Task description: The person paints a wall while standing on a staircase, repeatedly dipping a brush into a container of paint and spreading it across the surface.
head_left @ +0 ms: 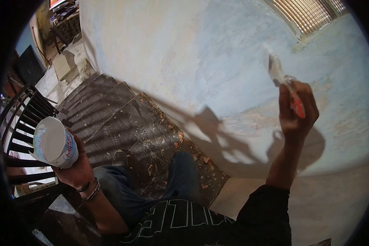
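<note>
A white tub with coloured print (55, 141) is in my left hand (77, 167), tilted so that its open top shows; the inside looks pale. My right hand (298, 111) grips the red handle of a paint brush (283, 78). The brush's bristle end points up and to the left, in front of the pale blue and white wall (233, 53). Whether the bristles touch the wall, I cannot tell. Shadows of the arm and brush fall on the wall.
Dark tiled steps (123, 115) with flakes of debris run along the wall's foot. Black railing bars (30, 110) stand at the left. A slatted window (305, 16) is at the upper right. A cluttered table (65, 24) stands at the back left.
</note>
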The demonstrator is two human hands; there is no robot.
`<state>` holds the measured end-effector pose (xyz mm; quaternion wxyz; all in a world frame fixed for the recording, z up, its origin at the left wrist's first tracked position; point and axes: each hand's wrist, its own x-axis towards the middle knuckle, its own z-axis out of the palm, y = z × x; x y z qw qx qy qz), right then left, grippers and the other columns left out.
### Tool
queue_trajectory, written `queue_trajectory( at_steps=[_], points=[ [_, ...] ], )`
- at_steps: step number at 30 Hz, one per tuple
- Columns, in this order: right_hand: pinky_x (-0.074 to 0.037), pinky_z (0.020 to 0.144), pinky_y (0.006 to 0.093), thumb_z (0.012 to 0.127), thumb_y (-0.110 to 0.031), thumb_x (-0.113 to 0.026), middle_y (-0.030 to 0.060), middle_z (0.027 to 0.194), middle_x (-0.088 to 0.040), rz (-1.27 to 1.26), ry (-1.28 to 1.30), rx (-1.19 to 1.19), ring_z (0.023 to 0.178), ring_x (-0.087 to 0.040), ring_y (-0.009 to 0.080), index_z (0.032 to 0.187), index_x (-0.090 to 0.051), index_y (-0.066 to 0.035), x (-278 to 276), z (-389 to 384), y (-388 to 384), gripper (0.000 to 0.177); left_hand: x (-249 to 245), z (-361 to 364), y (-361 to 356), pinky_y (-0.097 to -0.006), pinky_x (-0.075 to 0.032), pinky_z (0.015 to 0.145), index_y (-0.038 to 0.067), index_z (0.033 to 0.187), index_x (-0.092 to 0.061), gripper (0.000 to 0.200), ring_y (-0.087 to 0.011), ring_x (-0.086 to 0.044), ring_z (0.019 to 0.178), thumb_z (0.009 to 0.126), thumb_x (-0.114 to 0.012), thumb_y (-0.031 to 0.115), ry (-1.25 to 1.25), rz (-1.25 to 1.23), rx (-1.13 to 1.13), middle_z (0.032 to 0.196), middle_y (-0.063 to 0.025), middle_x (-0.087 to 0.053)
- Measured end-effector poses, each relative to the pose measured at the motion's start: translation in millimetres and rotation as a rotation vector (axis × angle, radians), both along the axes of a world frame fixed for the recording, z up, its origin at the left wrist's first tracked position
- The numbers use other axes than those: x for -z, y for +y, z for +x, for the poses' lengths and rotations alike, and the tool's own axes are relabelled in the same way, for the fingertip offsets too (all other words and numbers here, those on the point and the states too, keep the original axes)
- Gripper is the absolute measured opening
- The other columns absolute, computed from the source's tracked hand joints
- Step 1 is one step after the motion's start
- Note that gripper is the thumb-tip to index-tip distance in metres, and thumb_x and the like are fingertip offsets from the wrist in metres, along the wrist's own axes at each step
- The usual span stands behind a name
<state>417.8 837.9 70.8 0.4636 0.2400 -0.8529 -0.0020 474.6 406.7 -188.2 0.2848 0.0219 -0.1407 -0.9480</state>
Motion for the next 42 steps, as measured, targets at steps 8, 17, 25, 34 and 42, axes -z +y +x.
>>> queue_trajectory(
  at_steps=[8,17,25,34,42],
  points=[
    [-0.049,0.056,0.0384,0.081,-0.021,-0.069,0.0086,0.083,-0.064,0.042,-0.625,0.079,0.063,-0.061,0.0262,0.095,-0.068,-0.009,278,-19,18,0.019,-4,0,5,-0.0542,-0.044,0.105,0.008,0.145,-0.035,0.060,-0.0408,-0.043,0.132,0.096,-0.048,0.039,0.000,-0.025,0.012,0.144,-0.0214,-0.042],
    [-0.052,0.059,0.0387,0.083,-0.022,-0.067,0.0073,0.085,-0.065,0.036,-0.392,0.184,0.066,-0.064,0.0267,0.095,-0.066,-0.014,198,-36,25,0.015,2,-7,9,-0.0554,-0.045,0.102,0.012,0.142,-0.041,0.055,-0.0387,-0.049,0.127,0.096,-0.047,0.041,-0.026,0.005,0.027,0.140,-0.0166,-0.047],
    [-0.051,0.065,0.0334,0.086,-0.012,-0.070,0.0137,0.084,-0.064,0.022,0.052,0.086,0.070,-0.063,0.0265,0.094,-0.064,0.000,-65,19,22,0.016,-15,-23,31,-0.0590,-0.047,0.097,0.018,0.140,-0.044,0.052,-0.0341,-0.050,0.125,0.096,-0.049,0.046,-0.241,0.070,-0.091,0.138,-0.0095,-0.050],
    [-0.051,0.058,0.0365,0.079,-0.017,-0.074,0.0131,0.085,-0.066,-0.194,-0.335,0.066,0.070,-0.066,0.0291,0.096,-0.068,-0.006,89,65,34,0.021,-16,-46,50,-0.0551,-0.051,0.092,0.017,0.137,-0.047,0.052,-0.0331,-0.055,0.119,0.096,-0.048,0.048,-0.246,0.116,-0.009,0.134,-0.0093,-0.054],
    [-0.052,0.062,0.0379,0.080,-0.020,-0.073,0.0115,0.086,-0.067,-0.240,-0.529,0.137,0.073,-0.066,0.0305,0.097,-0.068,-0.008,138,60,51,0.021,-24,-51,72,-0.0525,-0.055,0.088,0.017,0.136,-0.049,0.052,-0.0326,-0.058,0.114,0.097,-0.045,0.050,-0.357,-0.004,-0.031,0.131,-0.0097,-0.056]
  ],
)
